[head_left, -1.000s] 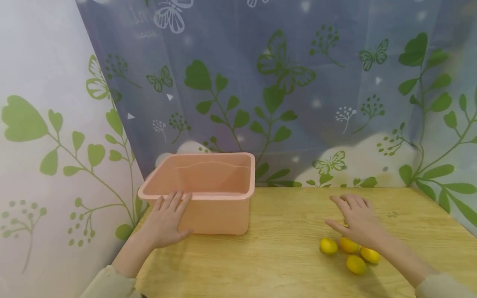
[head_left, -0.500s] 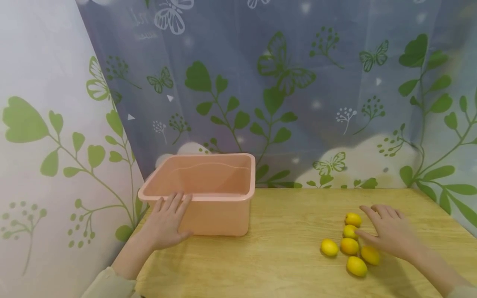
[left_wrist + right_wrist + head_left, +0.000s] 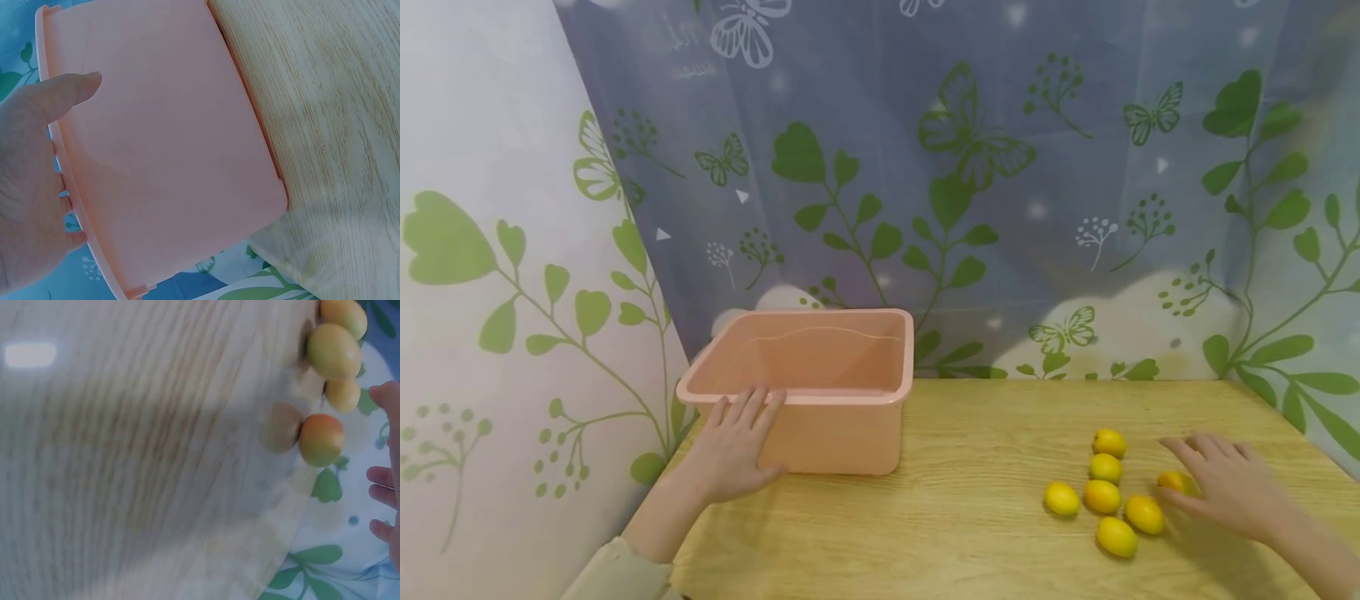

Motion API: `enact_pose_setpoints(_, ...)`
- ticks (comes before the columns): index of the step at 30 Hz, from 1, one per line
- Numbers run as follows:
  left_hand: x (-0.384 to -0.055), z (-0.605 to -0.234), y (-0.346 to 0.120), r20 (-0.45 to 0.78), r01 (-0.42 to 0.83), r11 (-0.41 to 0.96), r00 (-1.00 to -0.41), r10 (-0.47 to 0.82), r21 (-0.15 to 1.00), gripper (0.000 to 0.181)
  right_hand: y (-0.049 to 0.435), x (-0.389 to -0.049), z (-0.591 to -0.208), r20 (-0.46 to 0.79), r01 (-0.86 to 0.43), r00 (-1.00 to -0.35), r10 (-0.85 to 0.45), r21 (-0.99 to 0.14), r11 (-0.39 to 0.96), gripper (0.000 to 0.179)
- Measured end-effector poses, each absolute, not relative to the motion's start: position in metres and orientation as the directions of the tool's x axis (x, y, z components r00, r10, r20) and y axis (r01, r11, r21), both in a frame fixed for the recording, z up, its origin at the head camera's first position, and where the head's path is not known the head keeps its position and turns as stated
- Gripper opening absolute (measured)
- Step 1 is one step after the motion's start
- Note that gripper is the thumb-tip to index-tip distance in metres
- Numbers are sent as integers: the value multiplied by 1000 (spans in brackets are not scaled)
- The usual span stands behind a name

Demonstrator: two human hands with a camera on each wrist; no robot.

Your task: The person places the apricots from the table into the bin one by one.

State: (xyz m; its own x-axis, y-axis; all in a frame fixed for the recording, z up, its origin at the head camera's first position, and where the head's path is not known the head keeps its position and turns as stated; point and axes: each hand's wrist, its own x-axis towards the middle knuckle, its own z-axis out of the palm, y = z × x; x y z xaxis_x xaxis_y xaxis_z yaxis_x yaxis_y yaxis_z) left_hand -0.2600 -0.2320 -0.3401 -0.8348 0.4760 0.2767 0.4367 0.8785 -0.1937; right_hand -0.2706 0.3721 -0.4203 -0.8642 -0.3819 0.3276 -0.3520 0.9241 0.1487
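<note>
My left hand (image 3: 735, 458) lies at the near rim of a pink plastic bin (image 3: 842, 433), fingers extended over the edge and thumb spread in front of the wall. In the left wrist view the thumb (image 3: 75, 94) overlaps the outer wall; whether it touches is unclear. My right hand (image 3: 1232, 483) hovers at the right, fingers loosely bent with nothing in them. Beside its thumb, partly hidden, lies an orange-yellow oval fruit (image 3: 1175, 481). Several similar fruits lie left of it, among them one fruit (image 3: 1145, 514) nearby and another fruit (image 3: 1062, 498) furthest left.
The wooden table (image 3: 970, 517) carries the bin at left and the fruits at right. A patterned blue curtain (image 3: 880, 167) hangs behind, and a white leaf-printed cloth (image 3: 512, 375) rises along the left side.
My right hand has moved rightward and nearer from above the fruits, bringing the far fruits and the rightmost one into view. The left hand and the bin stay put.
</note>
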Motion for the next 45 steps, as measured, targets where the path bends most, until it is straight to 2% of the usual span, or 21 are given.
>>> enact_pose_setpoints(9, -260, -340, -232, 266, 431, 881, -841, 471, -197, 91, 385, -273, -429, 239, -345, -897, -372, 149, 927, 63)
enact_pose_setpoints(27, -260, -338, -234, 272, 438, 879, -837, 475, -188, 91, 390, -282, -431, 176, -369, -914, -366, 16, 929, 53)
enact_pose_setpoints(45, -260, -340, -232, 269, 436, 878, -837, 476, -198, 90, 390, -289, -427, 120, -365, -923, -365, 20, 931, 42)
